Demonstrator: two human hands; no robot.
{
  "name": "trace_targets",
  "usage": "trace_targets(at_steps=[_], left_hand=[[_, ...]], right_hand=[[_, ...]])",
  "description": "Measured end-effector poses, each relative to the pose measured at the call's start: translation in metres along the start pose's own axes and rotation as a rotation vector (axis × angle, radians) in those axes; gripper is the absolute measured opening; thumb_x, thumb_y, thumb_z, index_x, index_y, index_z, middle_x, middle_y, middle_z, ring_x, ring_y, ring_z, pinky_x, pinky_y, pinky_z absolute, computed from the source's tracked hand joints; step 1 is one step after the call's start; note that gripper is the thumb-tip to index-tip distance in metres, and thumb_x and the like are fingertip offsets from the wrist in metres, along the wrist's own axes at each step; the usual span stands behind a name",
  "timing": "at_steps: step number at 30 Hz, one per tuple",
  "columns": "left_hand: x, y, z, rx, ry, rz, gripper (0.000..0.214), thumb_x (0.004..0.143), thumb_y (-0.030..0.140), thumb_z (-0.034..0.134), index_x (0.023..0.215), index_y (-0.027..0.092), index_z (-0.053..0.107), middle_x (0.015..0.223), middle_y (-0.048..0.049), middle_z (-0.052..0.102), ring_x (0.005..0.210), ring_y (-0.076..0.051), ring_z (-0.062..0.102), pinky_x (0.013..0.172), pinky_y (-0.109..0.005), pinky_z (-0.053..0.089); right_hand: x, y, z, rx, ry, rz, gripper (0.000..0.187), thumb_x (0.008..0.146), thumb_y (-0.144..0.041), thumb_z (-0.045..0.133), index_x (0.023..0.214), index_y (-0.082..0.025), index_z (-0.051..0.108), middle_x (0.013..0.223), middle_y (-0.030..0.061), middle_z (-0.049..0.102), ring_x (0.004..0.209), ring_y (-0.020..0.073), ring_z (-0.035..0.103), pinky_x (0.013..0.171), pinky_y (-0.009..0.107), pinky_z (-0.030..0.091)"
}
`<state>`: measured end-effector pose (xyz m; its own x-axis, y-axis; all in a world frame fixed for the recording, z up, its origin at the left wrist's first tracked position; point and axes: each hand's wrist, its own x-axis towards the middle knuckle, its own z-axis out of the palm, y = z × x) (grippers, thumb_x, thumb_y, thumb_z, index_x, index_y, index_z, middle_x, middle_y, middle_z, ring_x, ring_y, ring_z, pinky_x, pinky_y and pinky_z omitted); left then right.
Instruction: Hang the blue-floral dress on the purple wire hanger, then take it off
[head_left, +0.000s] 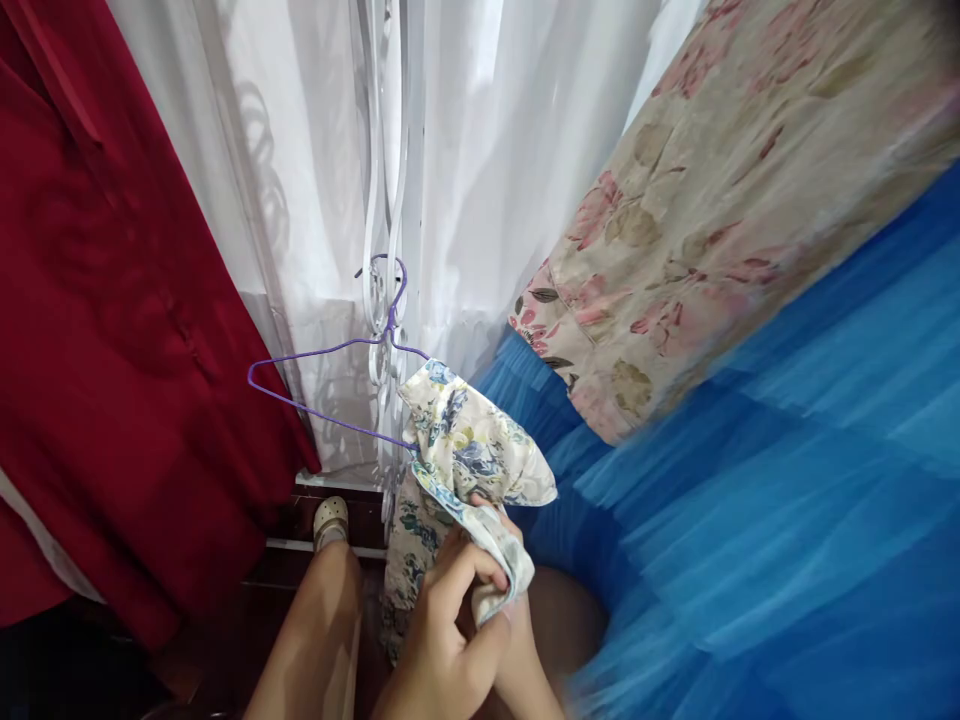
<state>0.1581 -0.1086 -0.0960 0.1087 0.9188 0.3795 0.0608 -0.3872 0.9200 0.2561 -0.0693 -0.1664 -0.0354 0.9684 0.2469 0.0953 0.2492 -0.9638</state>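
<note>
Your left hand (446,635) comes up from the bottom edge, back of the hand toward you, fingers bent, thumb stretched across to the right. It pinches a loose strip of the floral garment (480,440) between thumb and curled fingers. Your right hand (520,635) sits just beyond, wrist angled up and leftward, partly covered by the left hand and the cloth; fingertips show behind the strip. Cannot tell whether they close on it.

Garment: ahead of both hands, blue-and-yellow print on white, draped over the right end of a purple hanger (389,325). Part of it hangs down behind your left hand. Hanger's left end bare, hook up against a white metal stand (401,150).

Around you: red cloth (150,350) to the left, white curtain (300,200) behind the stand, rose-print cloth (712,230) and blue tulle (787,480) to the right. Below, your leg (319,630) and a pale shoe (331,515).
</note>
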Motion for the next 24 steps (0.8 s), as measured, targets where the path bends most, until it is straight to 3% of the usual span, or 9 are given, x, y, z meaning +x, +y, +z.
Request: trace_targets(at_steps=[3, 8, 10, 13, 16, 19, 21, 24], left_hand=[[0.023, 0.015, 0.013, 0.045, -0.111, 0.064, 0.012, 0.083, 0.011, 0.058, 0.09, 0.02, 0.061, 0.098, -0.0072, 0.065, 0.089, -0.021, 0.058, 0.082, -0.029, 0.043], [0.034, 0.025, 0.041, -0.03, -0.266, 0.15, 0.024, 0.082, 0.01, 0.062, 0.105, 0.019, 0.066, 0.103, -0.0078, 0.067, 0.098, -0.022, 0.06, 0.09, -0.029, 0.044], [0.031, 0.023, 0.048, -0.087, -0.267, 0.162, 0.031, 0.087, 0.014, 0.061, 0.117, 0.02, 0.065, 0.112, -0.0089, 0.067, 0.107, -0.023, 0.06, 0.095, -0.03, 0.044], [0.019, 0.017, 0.049, -0.108, -0.158, 0.145, 0.034, 0.097, 0.018, 0.048, 0.127, 0.023, 0.065, 0.126, -0.0094, 0.064, 0.12, -0.023, 0.057, 0.107, -0.034, 0.04], [0.0, 0.008, 0.035, -0.048, -0.029, 0.173, 0.041, 0.097, 0.014, 0.043, 0.13, 0.026, 0.065, 0.132, -0.0088, 0.062, 0.127, -0.024, 0.053, 0.114, -0.038, 0.033], [-0.022, 0.002, 0.006, 0.017, 0.054, 0.188, 0.055, 0.088, 0.005, 0.045, 0.135, 0.028, 0.06, 0.137, -0.0087, 0.057, 0.133, -0.026, 0.047, 0.115, -0.042, 0.031], [-0.035, 0.001, -0.021, 0.025, -0.034, 0.154, 0.058, 0.082, 0.002, 0.045, 0.129, 0.028, 0.065, 0.139, -0.0081, 0.055, 0.137, -0.027, 0.042, 0.117, -0.043, 0.029], [-0.05, -0.003, -0.064, -0.042, -0.306, 0.035, 0.04, 0.082, 0.006, 0.047, 0.104, 0.023, 0.075, 0.121, -0.0085, 0.067, 0.129, -0.028, 0.051, 0.12, -0.043, 0.022]], right_hand=[[0.01, -0.009, -0.025, -0.025, 0.082, -0.001, 0.034, 0.087, -0.037, 0.052, 0.119, -0.032, 0.059, 0.094, 0.0078, 0.065, 0.094, 0.0314, 0.064, 0.081, 0.045, 0.055], [-0.015, -0.013, -0.078, -0.105, 0.185, -0.011, 0.024, 0.086, -0.042, 0.058, 0.106, -0.03, 0.066, 0.091, 0.0087, 0.068, 0.087, 0.0321, 0.064, 0.073, 0.042, 0.054], [-0.028, -0.02, -0.092, -0.106, 0.253, 0.029, 0.028, 0.089, -0.046, 0.057, 0.104, -0.025, 0.067, 0.091, 0.0098, 0.07, 0.088, 0.0317, 0.064, 0.073, 0.04, 0.054], [-0.044, -0.043, -0.094, -0.068, 0.264, 0.117, 0.034, 0.089, -0.049, 0.061, 0.097, -0.017, 0.068, 0.086, 0.0084, 0.069, 0.086, 0.0286, 0.062, 0.075, 0.035, 0.052], [-0.053, -0.065, -0.079, -0.02, 0.121, 0.112, 0.032, 0.088, -0.048, 0.064, 0.087, -0.015, 0.066, 0.08, 0.0051, 0.064, 0.077, 0.0215, 0.056, 0.073, 0.031, 0.048], [-0.064, -0.075, -0.052, 0.008, -0.065, 0.1, 0.033, 0.09, -0.046, 0.061, 0.077, -0.016, 0.061, 0.075, 0.0027, 0.056, 0.07, 0.0168, 0.047, 0.068, 0.028, 0.044], [-0.074, -0.078, -0.032, 0.007, -0.166, 0.121, 0.034, 0.089, -0.045, 0.062, 0.072, -0.016, 0.058, 0.071, 0.0012, 0.05, 0.068, 0.0154, 0.042, 0.065, 0.027, 0.042], [-0.089, -0.082, -0.008, -0.006, -0.295, 0.163, 0.029, 0.084, -0.04, 0.066, 0.069, -0.017, 0.056, 0.069, 0.0001, 0.048, 0.068, 0.0156, 0.041, 0.064, 0.027, 0.042]])
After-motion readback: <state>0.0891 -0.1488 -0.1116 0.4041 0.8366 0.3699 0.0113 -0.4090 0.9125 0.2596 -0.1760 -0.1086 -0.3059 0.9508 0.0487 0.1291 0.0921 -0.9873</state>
